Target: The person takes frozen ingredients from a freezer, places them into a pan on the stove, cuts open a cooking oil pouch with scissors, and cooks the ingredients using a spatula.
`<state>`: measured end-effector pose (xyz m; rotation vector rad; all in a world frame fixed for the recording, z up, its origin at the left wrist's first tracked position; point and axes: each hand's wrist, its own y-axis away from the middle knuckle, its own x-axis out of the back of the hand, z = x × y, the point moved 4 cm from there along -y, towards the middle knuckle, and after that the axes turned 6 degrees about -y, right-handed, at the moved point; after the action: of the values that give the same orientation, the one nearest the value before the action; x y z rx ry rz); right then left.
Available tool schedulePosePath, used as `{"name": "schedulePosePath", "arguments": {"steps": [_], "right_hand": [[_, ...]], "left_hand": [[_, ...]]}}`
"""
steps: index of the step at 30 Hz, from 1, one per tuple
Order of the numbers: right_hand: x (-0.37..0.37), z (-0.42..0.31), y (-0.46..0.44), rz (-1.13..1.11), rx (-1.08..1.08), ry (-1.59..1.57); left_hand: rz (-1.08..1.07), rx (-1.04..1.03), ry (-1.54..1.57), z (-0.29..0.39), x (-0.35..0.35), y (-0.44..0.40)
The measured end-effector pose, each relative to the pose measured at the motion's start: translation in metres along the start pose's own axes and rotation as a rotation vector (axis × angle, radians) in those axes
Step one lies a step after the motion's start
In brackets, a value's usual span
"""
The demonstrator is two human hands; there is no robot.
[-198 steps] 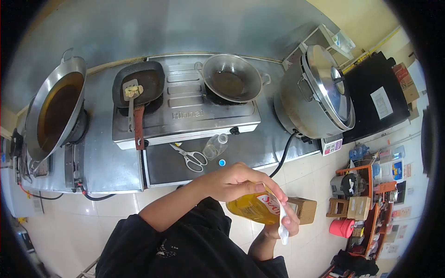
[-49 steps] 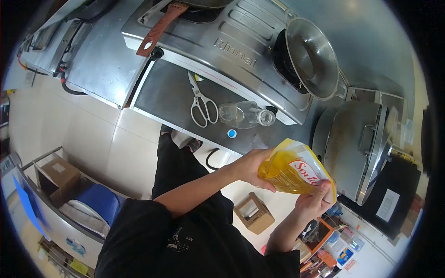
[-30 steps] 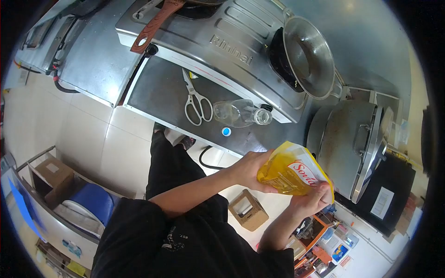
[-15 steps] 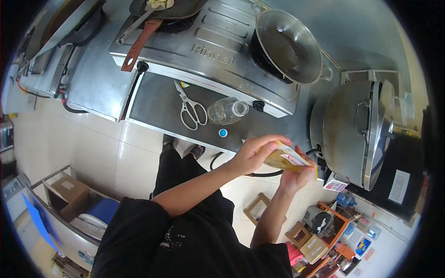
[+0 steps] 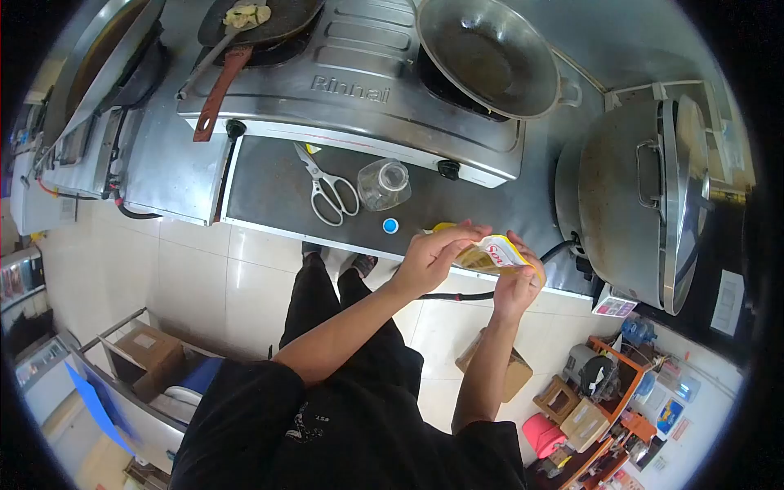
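Both my hands hold a cooking oil pouch, a clear plastic bag with yellow edges, a white label with red letters and yellowish contents. My left hand is closed on its left side, and my right hand grips its right end. The pouch is over the front edge of the grey counter. To its left a clear, uncapped bottle stands near a blue cap. Scissors with pale handles lie left of the bottle, their blades near a small yellow scrap.
Behind the counter strip is a steel gas stove with a wok and a frying pan holding a spatula with food. A large lidded pot stands right. A cardboard box is on the floor.
My view has shifted, so the stove appears higher. The pouch has turned a little in my hands, and its printed end is now more upright. Both hands still hold it.
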<state>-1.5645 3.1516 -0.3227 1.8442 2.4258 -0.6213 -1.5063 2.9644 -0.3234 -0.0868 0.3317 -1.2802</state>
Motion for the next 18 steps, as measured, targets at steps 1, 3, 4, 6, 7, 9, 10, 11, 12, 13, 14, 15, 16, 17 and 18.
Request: {"name": "schedulePosePath", "arguments": {"steps": [1,3,4,6,7,9,10,11,12,13,14,15,16,17,18], "right_hand": [[0.003,-0.001,0.001,-0.011,0.012,0.005],[0.008,-0.001,-0.001,-0.039,0.044,0.01],[0.007,-0.001,-0.001,-0.046,0.044,-0.002],[0.002,-0.003,-0.001,-0.063,0.045,-0.028],[-0.001,-0.004,-0.002,-0.088,0.048,-0.025],[-0.008,-0.008,-0.003,-0.138,0.053,-0.019],[-0.008,-0.011,-0.004,-0.156,0.055,-0.015],[-0.005,-0.014,-0.007,-0.174,0.057,-0.011],[-0.003,-0.016,-0.009,-0.192,0.06,-0.006],[-0.002,-0.017,-0.01,-0.176,0.053,-0.007],[0.0,-0.018,-0.011,-0.159,0.046,-0.007],[0.001,-0.018,-0.011,-0.143,0.039,-0.007],[-0.001,-0.019,-0.012,-0.145,0.039,-0.005],[-0.005,-0.02,-0.012,-0.146,0.038,-0.003],[-0.009,-0.02,-0.011,-0.148,0.037,-0.003]], "left_hand": [[-0.005,0.014,0.014,-0.001,0.0,0.0],[-0.003,0.021,0.017,0.0,0.001,0.0],[0.003,0.019,0.005,0.001,0.001,-0.001],[0.015,0.019,0.0,0.001,-0.001,0.0],[0.02,0.02,0.005,0.001,-0.003,0.001],[0.035,0.011,-0.001,0.0,-0.004,0.001],[0.046,0.002,-0.013,0.001,-0.004,0.001],[0.057,-0.007,-0.024,0.003,-0.004,0.0],[0.074,-0.004,-0.054,0.005,-0.002,0.0],[0.09,-0.001,-0.083,0.008,-0.001,0.0],[0.106,0.003,-0.112,0.01,0.0,0.0],[0.126,0.002,-0.117,0.01,0.0,0.0],[0.145,0.002,-0.122,0.011,-0.002,0.0],[0.164,0.002,-0.128,0.011,-0.003,0.0],[0.143,-0.007,-0.143,0.012,-0.005,-0.001]]}}
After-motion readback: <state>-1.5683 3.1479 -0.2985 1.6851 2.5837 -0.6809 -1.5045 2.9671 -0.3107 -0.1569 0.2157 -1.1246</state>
